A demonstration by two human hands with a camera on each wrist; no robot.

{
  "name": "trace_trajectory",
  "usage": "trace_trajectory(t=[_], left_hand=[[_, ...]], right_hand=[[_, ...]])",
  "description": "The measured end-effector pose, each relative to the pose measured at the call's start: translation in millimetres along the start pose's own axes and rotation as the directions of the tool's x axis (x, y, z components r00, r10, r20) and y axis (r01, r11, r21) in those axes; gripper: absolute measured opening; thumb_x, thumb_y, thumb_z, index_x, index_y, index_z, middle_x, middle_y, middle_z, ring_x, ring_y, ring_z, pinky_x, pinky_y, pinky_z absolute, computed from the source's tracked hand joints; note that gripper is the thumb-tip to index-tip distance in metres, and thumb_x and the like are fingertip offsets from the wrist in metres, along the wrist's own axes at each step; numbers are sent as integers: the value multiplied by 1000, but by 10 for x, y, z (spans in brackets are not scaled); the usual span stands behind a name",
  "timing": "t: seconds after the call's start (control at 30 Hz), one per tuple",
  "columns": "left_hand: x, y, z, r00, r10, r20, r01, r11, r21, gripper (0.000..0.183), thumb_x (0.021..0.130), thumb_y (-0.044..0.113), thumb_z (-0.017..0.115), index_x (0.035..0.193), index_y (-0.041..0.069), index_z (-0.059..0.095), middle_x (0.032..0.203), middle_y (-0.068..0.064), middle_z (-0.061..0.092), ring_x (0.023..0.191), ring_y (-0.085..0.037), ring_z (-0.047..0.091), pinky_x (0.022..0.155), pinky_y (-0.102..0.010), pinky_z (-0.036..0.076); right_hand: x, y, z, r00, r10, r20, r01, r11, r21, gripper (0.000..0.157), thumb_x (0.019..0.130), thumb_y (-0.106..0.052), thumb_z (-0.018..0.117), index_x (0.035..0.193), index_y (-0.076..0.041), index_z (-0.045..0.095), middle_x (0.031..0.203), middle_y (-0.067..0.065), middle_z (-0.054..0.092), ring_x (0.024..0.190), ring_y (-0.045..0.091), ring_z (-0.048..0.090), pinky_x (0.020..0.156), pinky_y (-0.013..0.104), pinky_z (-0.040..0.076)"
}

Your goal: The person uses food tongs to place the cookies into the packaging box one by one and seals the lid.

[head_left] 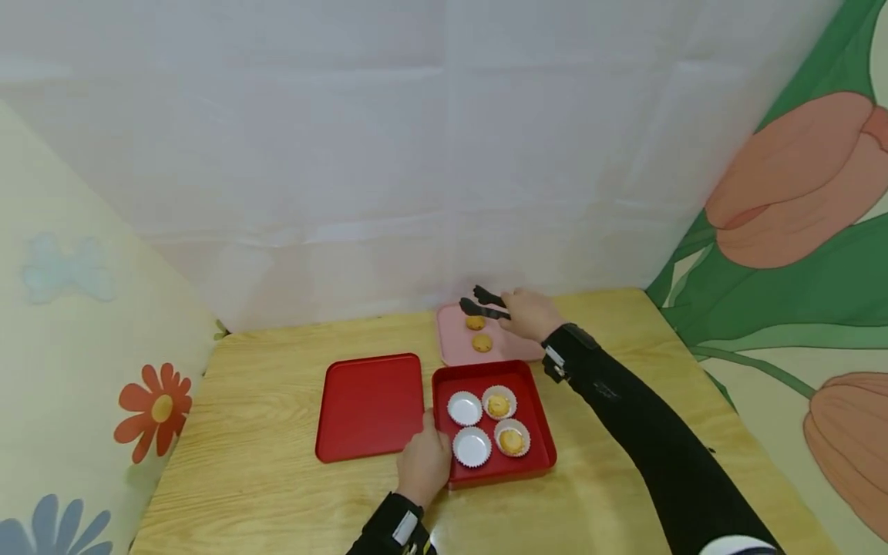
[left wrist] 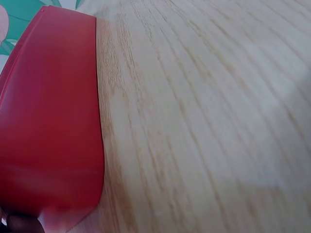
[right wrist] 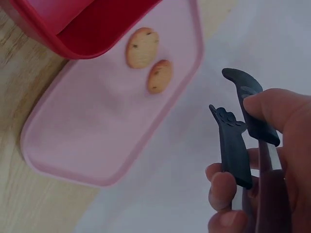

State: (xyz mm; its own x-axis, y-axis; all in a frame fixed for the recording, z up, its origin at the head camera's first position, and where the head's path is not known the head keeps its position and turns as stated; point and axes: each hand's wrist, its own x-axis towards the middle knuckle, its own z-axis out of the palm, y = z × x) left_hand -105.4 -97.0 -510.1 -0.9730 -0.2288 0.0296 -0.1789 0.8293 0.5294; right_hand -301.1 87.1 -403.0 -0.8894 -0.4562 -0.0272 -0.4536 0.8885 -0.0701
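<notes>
My right hand (head_left: 533, 314) grips a pair of black tongs (right wrist: 235, 150), their tips apart with nothing between them. Below the tongs, two round cookies (right wrist: 142, 47) lie on a pink tray (right wrist: 92, 116). In the head view my left hand (head_left: 425, 464) holds the left wall of a red square box (head_left: 544, 455), thumb at the rim. Inside the box stand several white paper cups. Both right-hand cups hold a cookie (head_left: 512, 442); both left-hand cups (head_left: 472, 447) are empty. Mostly the box's outer wall (left wrist: 53, 107) fills the left of the left wrist view.
A red lid (head_left: 371, 407) lies flat on the wooden table (head_left: 264, 432), left of the box. The pink tray sits behind the box, close to the white backdrop (head_left: 347, 193). Printed flower panels (head_left: 777, 331) flank the table.
</notes>
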Motion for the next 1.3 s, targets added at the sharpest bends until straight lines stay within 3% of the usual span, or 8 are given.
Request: trace_trajectory(t=[0.13, 0.3, 0.7, 0.97, 1.3], left_hand=[[-6, 41, 18, 1000, 6, 1, -6, 1000, -4, 43, 87, 16, 48, 127, 0, 47, 45, -1, 41, 39, -16, 40, 36, -31, 27], [-5, 74, 40, 1000, 16, -16, -16, 1000, -1, 43, 86, 16, 48, 126, 0, 48, 45, -3, 43, 39, -17, 43, 37, -32, 28], [4, 74, 52, 1000, -1, -26, 2, 1000, 11, 44, 85, 16, 48, 127, 2, 48, 46, -4, 45, 42, -20, 48, 38, -34, 29], [-13, 94, 34, 1000, 5, -23, -5, 1000, 14, 43, 86, 17, 48, 127, 2, 48, 45, -3, 43, 40, -19, 46, 37, -33, 27], [-20, 92, 17, 999, 24, -37, -23, 1000, 16, 42, 85, 16, 50, 124, 1, 49, 47, -6, 47, 41, -21, 48, 38, -33, 30]], right_hand=[[129, 33, 137, 998, 30, 51, -29, 999, -20, 32, 85, -32, 62, 106, -7, 63, 83, 8, 61, 71, 21, 54, 64, 32, 48], [205, 64, 216, 997, 46, 60, -44, 999, -29, 22, 84, -28, 62, 87, -6, 64, 75, 6, 59, 67, 21, 53, 62, 32, 46], [254, 118, 308, 997, 20, 73, -11, 994, -111, 29, 84, -31, 62, 68, -7, 62, 62, 3, 53, 62, 21, 52, 66, 34, 49], [253, 153, 394, 996, 30, 86, -19, 993, -116, 29, 86, -31, 58, 67, -10, 62, 60, 2, 53, 63, 19, 55, 71, 37, 51], [236, 53, 295, 984, 85, 156, -64, 988, -139, 27, 86, -33, 59, 76, -8, 66, 65, 2, 54, 64, 19, 53, 68, 35, 50]])
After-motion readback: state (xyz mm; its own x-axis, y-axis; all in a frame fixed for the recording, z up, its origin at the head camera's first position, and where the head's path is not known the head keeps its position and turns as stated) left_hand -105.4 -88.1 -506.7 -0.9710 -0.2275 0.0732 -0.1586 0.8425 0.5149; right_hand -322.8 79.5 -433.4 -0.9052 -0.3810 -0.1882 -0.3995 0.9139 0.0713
